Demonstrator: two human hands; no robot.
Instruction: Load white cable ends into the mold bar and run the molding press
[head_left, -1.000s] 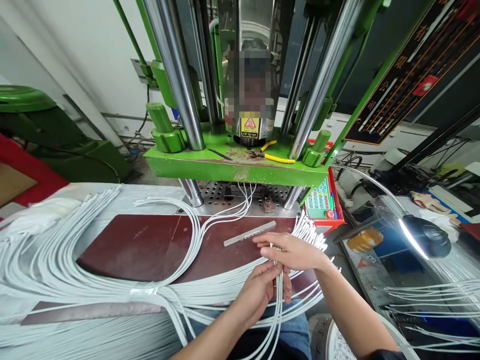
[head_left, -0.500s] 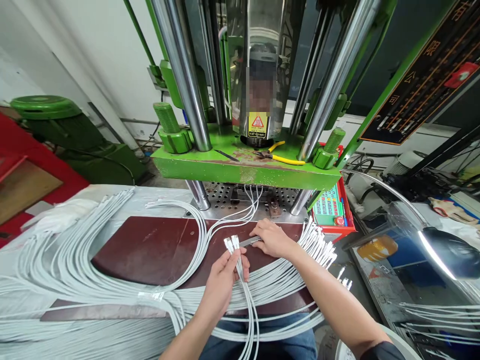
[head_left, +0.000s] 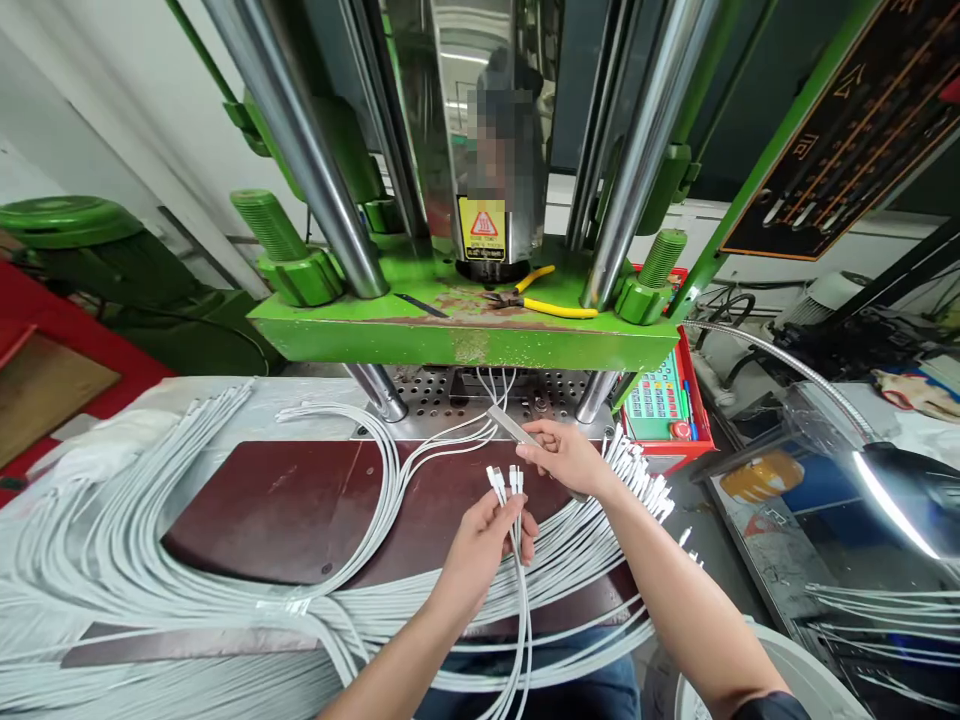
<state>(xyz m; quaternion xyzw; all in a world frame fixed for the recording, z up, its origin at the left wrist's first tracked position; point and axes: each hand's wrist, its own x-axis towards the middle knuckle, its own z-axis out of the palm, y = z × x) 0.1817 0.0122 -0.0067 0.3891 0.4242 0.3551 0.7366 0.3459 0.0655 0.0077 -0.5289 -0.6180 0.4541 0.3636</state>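
My left hand [head_left: 491,540] is closed around several white cables [head_left: 523,610], whose white plug ends [head_left: 506,482] stick up above the fingers. Just to the right and a bit farther away, my right hand [head_left: 566,455] grips a flat grey metal strip [head_left: 511,424] by one end; the strip points up and left toward the press. Beneath both hands lies a dark red board [head_left: 285,500] crossed by a large bundle of white cables [head_left: 375,600]. Other cables of the bundle run in under the green press plate [head_left: 472,345].
Yellow-handled cutters [head_left: 555,308] and a dark thin strip [head_left: 421,304] rest on the press plate. A red control box [head_left: 694,400] with buttons stands at right, near a lamp [head_left: 900,490] on a bendable neck. White plug ends [head_left: 641,475] fan out beside my right forearm.
Both hands have moved to the right in view. The metal strip has lifted away from the plug ends and now angles up toward the press. My view has shifted a little.
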